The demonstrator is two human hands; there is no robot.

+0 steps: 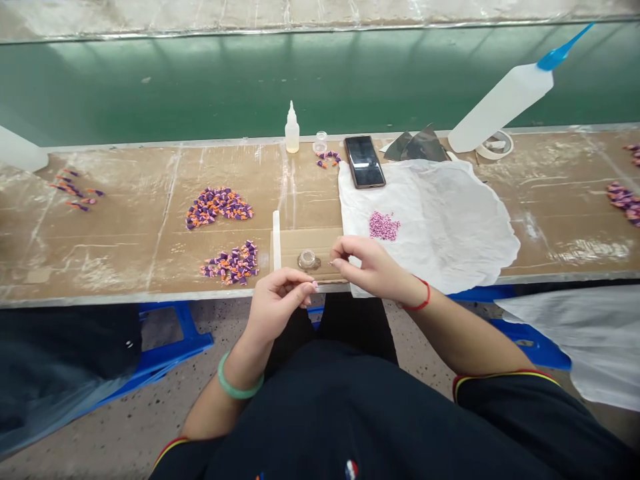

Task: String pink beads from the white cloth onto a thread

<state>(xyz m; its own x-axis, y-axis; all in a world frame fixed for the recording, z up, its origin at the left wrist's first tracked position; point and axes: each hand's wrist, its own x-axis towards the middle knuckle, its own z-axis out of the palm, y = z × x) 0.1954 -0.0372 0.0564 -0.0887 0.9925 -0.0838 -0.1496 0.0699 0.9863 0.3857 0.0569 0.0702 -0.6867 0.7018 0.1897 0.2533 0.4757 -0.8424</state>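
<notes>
I see the left hand pinching a small pink piece by the near edge of the table. The right hand has its thumb and finger pressed together; I can't tell if they hold anything. Just beyond, between them, sits a little clear cup. Pink bits lie right, on white cloth.

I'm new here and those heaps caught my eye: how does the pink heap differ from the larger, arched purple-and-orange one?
The pink heap covers less area and has finer pieces than the purple-and-orange heap. The pink heap lies on a white sheet, the purple-and-orange heap on the brown tabletop. Both are loose piles.
</notes>
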